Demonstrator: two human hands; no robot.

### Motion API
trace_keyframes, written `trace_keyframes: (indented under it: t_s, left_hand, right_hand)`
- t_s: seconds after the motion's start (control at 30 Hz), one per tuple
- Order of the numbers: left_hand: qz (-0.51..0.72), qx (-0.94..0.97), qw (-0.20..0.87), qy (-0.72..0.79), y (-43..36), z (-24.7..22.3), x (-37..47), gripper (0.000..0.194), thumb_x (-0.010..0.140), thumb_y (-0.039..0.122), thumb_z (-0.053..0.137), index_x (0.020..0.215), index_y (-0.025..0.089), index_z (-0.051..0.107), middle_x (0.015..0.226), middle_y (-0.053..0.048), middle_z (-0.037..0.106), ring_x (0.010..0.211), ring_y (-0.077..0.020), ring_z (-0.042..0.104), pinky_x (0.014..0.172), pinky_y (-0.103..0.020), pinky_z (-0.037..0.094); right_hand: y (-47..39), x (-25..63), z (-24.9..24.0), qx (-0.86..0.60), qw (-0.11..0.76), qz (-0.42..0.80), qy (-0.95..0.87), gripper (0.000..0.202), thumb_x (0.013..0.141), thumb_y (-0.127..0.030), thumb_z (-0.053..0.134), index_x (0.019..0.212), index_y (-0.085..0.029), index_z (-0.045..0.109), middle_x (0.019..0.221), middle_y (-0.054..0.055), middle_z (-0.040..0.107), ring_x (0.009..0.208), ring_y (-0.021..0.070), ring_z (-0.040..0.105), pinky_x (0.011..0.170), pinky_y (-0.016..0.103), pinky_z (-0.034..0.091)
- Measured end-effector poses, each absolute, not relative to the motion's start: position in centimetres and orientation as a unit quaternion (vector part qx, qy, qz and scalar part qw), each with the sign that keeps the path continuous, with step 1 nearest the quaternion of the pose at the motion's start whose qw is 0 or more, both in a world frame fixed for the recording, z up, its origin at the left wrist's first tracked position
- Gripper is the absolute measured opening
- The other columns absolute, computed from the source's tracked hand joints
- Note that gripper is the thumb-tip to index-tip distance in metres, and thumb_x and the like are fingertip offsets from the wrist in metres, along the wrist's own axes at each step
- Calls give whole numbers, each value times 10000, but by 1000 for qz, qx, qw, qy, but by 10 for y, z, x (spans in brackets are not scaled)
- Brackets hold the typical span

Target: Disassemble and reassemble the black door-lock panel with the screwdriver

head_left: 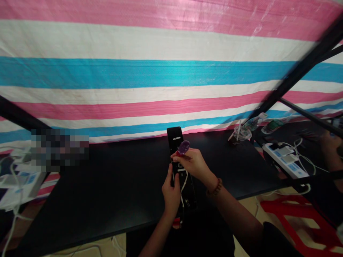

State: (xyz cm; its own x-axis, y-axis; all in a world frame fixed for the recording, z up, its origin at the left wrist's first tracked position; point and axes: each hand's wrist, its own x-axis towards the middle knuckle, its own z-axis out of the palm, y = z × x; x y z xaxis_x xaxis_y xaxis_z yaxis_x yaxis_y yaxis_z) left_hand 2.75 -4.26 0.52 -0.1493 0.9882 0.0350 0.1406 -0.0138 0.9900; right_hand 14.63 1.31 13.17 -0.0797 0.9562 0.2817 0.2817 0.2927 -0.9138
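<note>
A long black device panel lies lengthwise on the black table, with pale labels and a white cable running down it. My right hand is closed around a screwdriver with a purple and red handle, held over the panel's middle; its tip is hidden by the fingers. My left hand rests at the panel's left edge, thumb and forefinger apart, the fingertips touching the panel.
A clear plastic cup and bottles stand at the back right. Power strips with cables lie beyond both table ends. A red stool is at lower right, near another person's arm. Striped sheeting hangs behind.
</note>
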Motion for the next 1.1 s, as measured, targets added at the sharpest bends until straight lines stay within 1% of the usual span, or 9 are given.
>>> trace_keyframes:
  t_s: [0.13, 0.27, 0.33, 0.43, 0.63, 0.8, 0.87, 0.93, 1.1]
  left_hand:
    - [507, 497, 421, 565, -43, 5, 28, 523, 959, 416, 563, 1448, 233, 525, 1465, -77, 566, 1343, -255, 544, 1144, -395, 415]
    - [506, 502, 424, 559, -43, 5, 26, 531, 956, 407, 564, 1450, 216, 520, 1489, -75, 541, 1380, -250, 504, 1175, -405, 372]
    - [506, 504, 423, 558, -42, 6, 25, 530, 958, 402, 560, 1454, 221, 514, 1504, -68, 523, 1394, -246, 487, 1181, -410, 362]
    - [504, 504, 423, 559, -42, 7, 26, 529, 956, 396, 560, 1453, 222, 516, 1496, -68, 531, 1394, -243, 486, 1176, -404, 370]
    - [499, 512, 421, 558, -43, 9, 25, 508, 959, 400, 549, 1436, 225, 538, 1474, -78, 558, 1362, -249, 525, 1148, -399, 410]
    - [478, 543, 334, 604, -30, 3, -20, 376, 957, 395, 504, 1206, 186, 694, 1215, -109, 720, 1127, -249, 671, 1026, -410, 502]
    - [447, 592, 260, 619, -21, 0, -46, 325, 930, 368, 513, 1081, 184, 735, 1095, -112, 736, 1036, -269, 674, 974, -437, 515]
    - [394, 648, 223, 612, -12, -3, -66, 305, 896, 354, 541, 1057, 198, 748, 1024, -105, 729, 986, -286, 650, 928, -455, 518]
    - [315, 729, 208, 570, -1, -4, -77, 268, 884, 340, 564, 1007, 229, 774, 969, -94, 694, 947, -287, 599, 874, -438, 513]
  right_hand:
    - [14, 138, 125, -505, 495, 390, -589, 182, 784, -319, 780, 906, -190, 742, 893, 55, 771, 809, 209, 750, 749, 312, 612]
    - [11, 137, 125, -443, 494, 427, -614, 235, 894, -299, 643, 1096, -203, 713, 1033, 63, 768, 931, 197, 750, 829, 323, 607]
    - [11, 139, 127, -451, 485, 400, -633, 202, 931, -277, 580, 1032, -195, 734, 979, 63, 768, 864, 184, 749, 775, 298, 605]
    - [12, 138, 127, -464, 488, 360, -645, 157, 917, -258, 605, 957, -189, 740, 914, 54, 751, 770, 163, 730, 706, 261, 590]
    - [13, 135, 124, -485, 497, 325, -642, 106, 890, -262, 662, 858, -199, 741, 856, 54, 749, 753, 179, 712, 680, 264, 572]
    - [-4, 151, 121, -500, 536, 336, -591, 113, 851, -307, 721, 883, -209, 766, 905, 63, 771, 819, 213, 730, 759, 321, 589]
    - [-15, 161, 121, -493, 584, 349, -542, 123, 850, -327, 723, 883, -215, 761, 939, 66, 763, 875, 221, 729, 800, 345, 593]
    - [-26, 170, 118, -490, 632, 339, -495, 111, 835, -328, 738, 852, -221, 757, 961, 59, 739, 896, 214, 715, 813, 351, 592]
    - [-47, 188, 95, -503, 676, 350, -410, 124, 837, -338, 746, 815, -218, 769, 793, 22, 696, 711, 161, 661, 717, 321, 565]
